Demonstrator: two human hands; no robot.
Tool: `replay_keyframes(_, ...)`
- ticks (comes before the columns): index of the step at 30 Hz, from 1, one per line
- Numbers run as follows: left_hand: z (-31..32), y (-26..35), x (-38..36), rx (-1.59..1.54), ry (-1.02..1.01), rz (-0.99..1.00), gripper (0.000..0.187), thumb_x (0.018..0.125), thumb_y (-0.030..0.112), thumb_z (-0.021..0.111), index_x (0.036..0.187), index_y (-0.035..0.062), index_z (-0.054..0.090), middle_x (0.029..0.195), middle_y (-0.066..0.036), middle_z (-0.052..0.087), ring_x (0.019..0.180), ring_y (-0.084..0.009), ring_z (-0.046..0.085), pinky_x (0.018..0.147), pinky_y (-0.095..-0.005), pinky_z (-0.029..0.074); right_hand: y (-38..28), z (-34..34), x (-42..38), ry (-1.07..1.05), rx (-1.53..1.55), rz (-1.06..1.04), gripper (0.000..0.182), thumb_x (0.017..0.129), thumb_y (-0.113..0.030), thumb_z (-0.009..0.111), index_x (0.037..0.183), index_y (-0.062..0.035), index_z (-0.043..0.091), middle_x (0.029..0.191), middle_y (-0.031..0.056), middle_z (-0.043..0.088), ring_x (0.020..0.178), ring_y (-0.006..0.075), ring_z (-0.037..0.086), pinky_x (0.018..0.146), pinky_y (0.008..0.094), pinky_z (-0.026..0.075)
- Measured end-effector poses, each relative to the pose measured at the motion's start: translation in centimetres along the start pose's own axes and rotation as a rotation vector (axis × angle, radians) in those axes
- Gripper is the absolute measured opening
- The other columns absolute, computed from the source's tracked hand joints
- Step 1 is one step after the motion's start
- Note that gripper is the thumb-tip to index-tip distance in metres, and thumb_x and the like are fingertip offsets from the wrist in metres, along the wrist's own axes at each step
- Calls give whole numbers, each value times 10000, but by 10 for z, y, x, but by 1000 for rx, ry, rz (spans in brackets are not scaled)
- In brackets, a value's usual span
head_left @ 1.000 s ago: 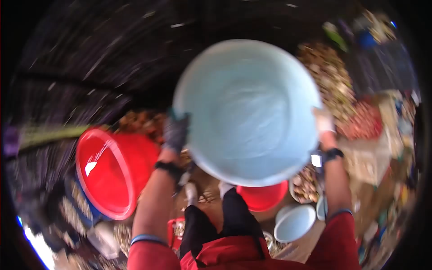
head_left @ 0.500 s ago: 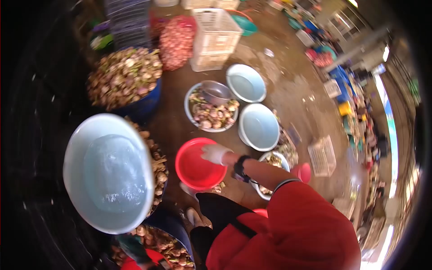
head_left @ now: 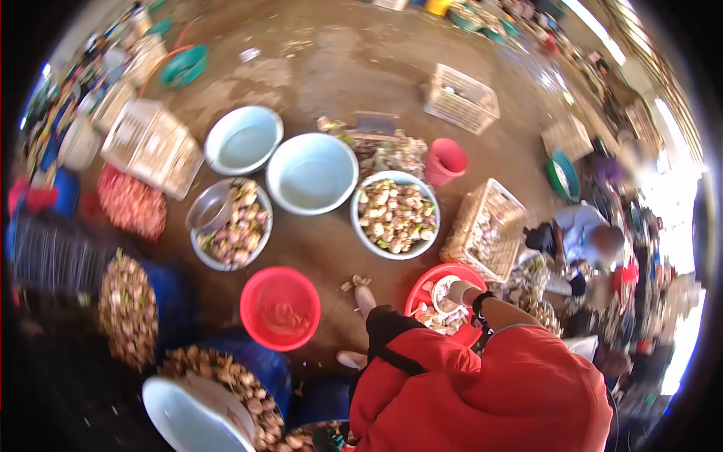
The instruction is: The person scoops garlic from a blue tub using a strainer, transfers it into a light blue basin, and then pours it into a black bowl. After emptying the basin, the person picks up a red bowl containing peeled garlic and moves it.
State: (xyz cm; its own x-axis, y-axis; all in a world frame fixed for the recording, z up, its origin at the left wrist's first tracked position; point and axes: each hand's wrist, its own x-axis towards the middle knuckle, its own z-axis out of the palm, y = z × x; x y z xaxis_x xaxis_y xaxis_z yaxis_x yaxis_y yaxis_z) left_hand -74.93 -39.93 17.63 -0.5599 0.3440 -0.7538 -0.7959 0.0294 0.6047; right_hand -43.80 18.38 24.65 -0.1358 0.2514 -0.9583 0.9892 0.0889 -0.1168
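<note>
My right hand (head_left: 461, 292), in a white glove, is at the rim of a small white bowl (head_left: 439, 295) and its fingers look closed on it. The bowl sits inside a red basin (head_left: 416, 288) with pale garlic pieces (head_left: 444, 322) around it. My left hand (head_left: 327, 438), in a dark green glove, shows only in part at the bottom edge, near garlic bulbs (head_left: 301, 438); its fingers are hidden. Left of my feet stands another red basin (head_left: 260, 282) with a little water.
Light-blue basins (head_left: 312, 200) stand ahead; one basin (head_left: 433, 241) holds garlic. Blue barrels (head_left: 275, 369) heaped with garlic and a tilted pale basin (head_left: 169, 414) are at lower left. A crate (head_left: 520, 207) and a seated person (head_left: 580, 233) are to the right.
The view has turned to the right. My right hand has left the first red basin and is now in the other red basin, at the white bowl. My left hand has mostly left the view.
</note>
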Motion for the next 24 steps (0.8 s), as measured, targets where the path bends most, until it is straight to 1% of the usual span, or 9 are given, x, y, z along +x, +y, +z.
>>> replay_keyframes(2,35,11,30,35,-118,-134,254,935,322,567,1115,143,558,762,5,524,628,-142,521,561,-283,452,13,-14,-10,162,-683,-160,438,945,-342,434,1296,-108,553,1191,196,620,1113,357,586,959,456,430)
replay_keyframes(4,58,17,38,55,-186,-274,284,935,313,569,1155,134,553,792,0,534,650,-147,532,579,-286,464,48,-17,23,193,-766,-281,376,845,-226,573,1193,-88,610,1048,137,684,996,333,644,890,408,491)
replay_keyframes(6,88,27,50,62,-238,-389,316,935,303,572,1195,124,548,822,-5,545,673,-151,543,597,-288,475,51,-36,16,298,-786,-379,296,823,-169,575,1092,-94,672,1070,125,675,1017,296,639,881,378,504)
replay_keyframes(8,128,42,93,383,88,-59,360,936,282,574,1254,122,518,887,-44,591,713,-188,587,648,-326,516,53,-53,13,404,-586,-348,249,830,-157,568,1035,-90,693,1089,113,668,1046,286,624,886,375,503)
replay_keyframes(12,309,125,92,576,-93,-108,378,914,289,611,1237,116,519,933,-86,612,772,-220,628,666,-351,535,84,-54,32,581,-495,-384,173,810,-138,574,892,-95,720,1077,68,661,1105,256,590,901,364,495)
replay_keyframes(16,374,147,136,819,-276,-120,347,914,291,612,1214,145,518,930,-119,632,721,-262,648,637,-366,554,132,6,69,738,-487,-364,206,763,-154,610,920,-54,697,982,102,672,968,287,638,853,381,513)
replay_keyframes(18,394,153,163,890,-263,-215,340,908,286,619,1201,145,520,926,-128,629,720,-273,646,639,-376,558,129,29,50,452,-326,-29,163,744,-139,617,857,-47,691,885,97,670,905,271,649,809,370,525)
replay_keyframes(23,437,147,256,954,-222,-465,325,882,252,646,1165,147,527,933,-146,626,715,-317,641,640,-419,561,154,112,-1,254,-412,-101,127,749,-213,657,829,-136,718,884,53,694,892,252,654,777,358,516)
replay_keyframes(24,443,143,282,922,-236,-512,344,876,238,654,1180,149,521,948,-156,626,728,-330,645,641,-430,561,162,140,-6,439,-311,-63,127,747,-248,670,802,-148,724,847,41,694,867,248,656,752,360,518)
